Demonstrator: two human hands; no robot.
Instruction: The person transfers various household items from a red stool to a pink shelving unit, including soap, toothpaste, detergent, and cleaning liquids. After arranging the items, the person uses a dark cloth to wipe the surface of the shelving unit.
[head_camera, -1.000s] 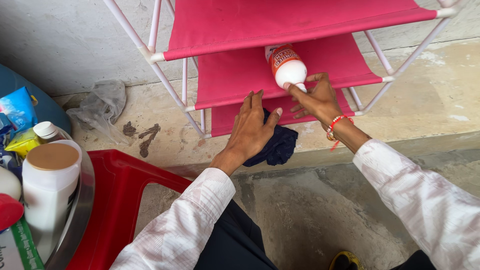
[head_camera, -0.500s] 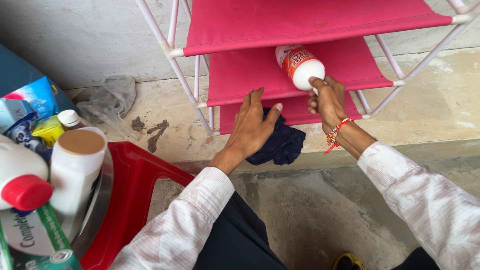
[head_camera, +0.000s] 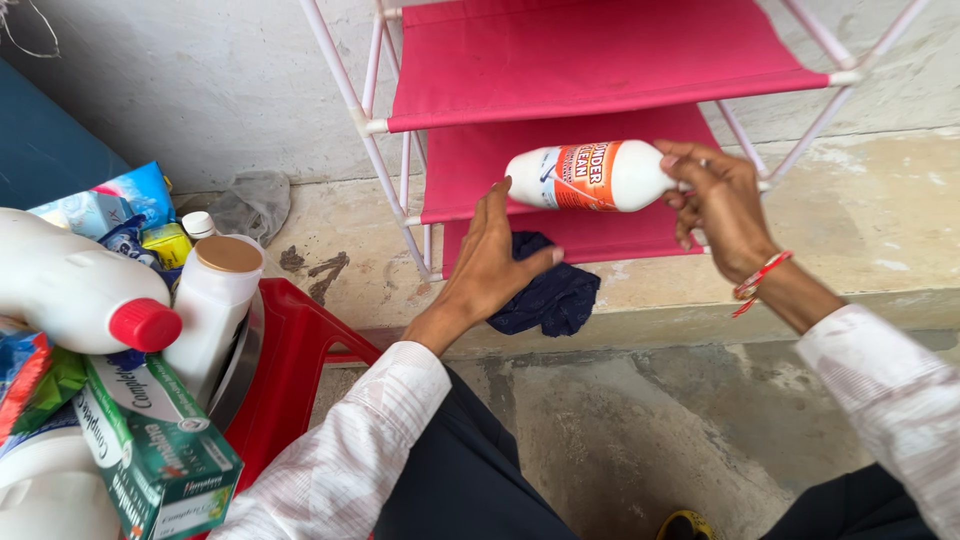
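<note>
Since the earlier frame, the white bottle (head_camera: 590, 177) has turned from pointing upward to lying almost flat, and the right hand (head_camera: 722, 205) has shifted to its cap end on the right. The fingers of this hand are closed around the neck of the bottle, which has an orange label and hangs in the air in front of the middle pink shelf (head_camera: 480, 165) of the rack. The left hand (head_camera: 493, 262) is open, with the fingers stretched and together, and it rests on a dark blue cloth (head_camera: 550, 300) at the lowest shelf; its fingertips are just beside the bottom of the bottle but I cannot tell if they touch it. A red thread is around the right wrist. At the left, a red chair (head_camera: 290, 360) carries a metal bowl with white bottles, a green box (head_camera: 165, 460) and small packets.
</note>
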